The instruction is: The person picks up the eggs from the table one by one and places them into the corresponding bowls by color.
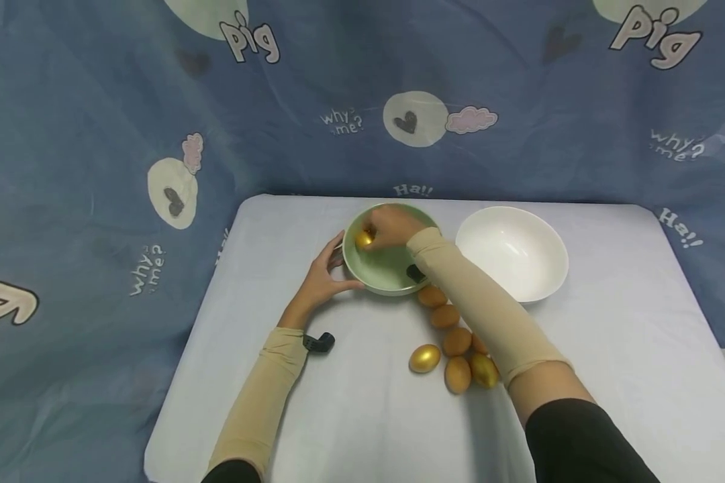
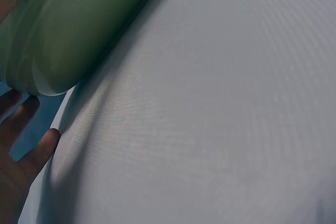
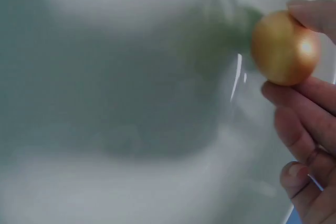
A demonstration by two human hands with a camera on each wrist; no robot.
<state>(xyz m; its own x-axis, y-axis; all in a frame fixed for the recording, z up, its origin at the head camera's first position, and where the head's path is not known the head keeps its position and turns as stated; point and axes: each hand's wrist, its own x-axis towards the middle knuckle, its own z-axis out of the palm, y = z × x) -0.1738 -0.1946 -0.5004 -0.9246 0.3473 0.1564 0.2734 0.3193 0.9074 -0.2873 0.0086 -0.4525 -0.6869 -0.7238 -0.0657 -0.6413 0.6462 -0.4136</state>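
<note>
A pale green bowl (image 1: 393, 272) stands at the back middle of the white table. Against its left side rests my left hand (image 1: 323, 278), thumb near the front rim, fingers spread along the outer wall; the left wrist view shows straight fingertips (image 2: 31, 103) at the bowl's wall. Inside the bowl, my right hand (image 1: 393, 226) pinches a golden egg (image 3: 283, 48) between thumb and fingers. Brown eggs (image 1: 457, 342) lie grouped in front of the bowl, partly hidden by my right forearm. Beside them are golden eggs, one at the left (image 1: 425, 358) and another at the right (image 1: 485, 370).
To the right of the green bowl stands a white bowl (image 1: 510, 248), its near left edge behind my right forearm. A blue printed cloth (image 1: 314, 154) hangs behind the table (image 1: 616, 349) and surrounds it.
</note>
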